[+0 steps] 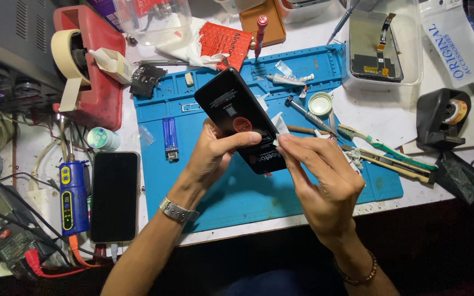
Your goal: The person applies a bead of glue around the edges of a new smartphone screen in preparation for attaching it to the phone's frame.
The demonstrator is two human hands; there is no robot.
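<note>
From the head camera, the left hand (215, 151) cradles a glossy black phone back panel (240, 119) from beneath, thumb pressed flat across its lower face. The panel's long axis runs from about ten o'clock to four o'clock above the blue silicone work mat (204, 181). The right hand (319, 175) meets it from four o'clock, thumb and forefinger pinching a thin clear film tab (278, 127) at the panel's right edge. A smooth dark phone (114, 196) lies flat at eight o'clock.

bare blue mat (231, 192) below, tools (314, 115) crowding right
</note>
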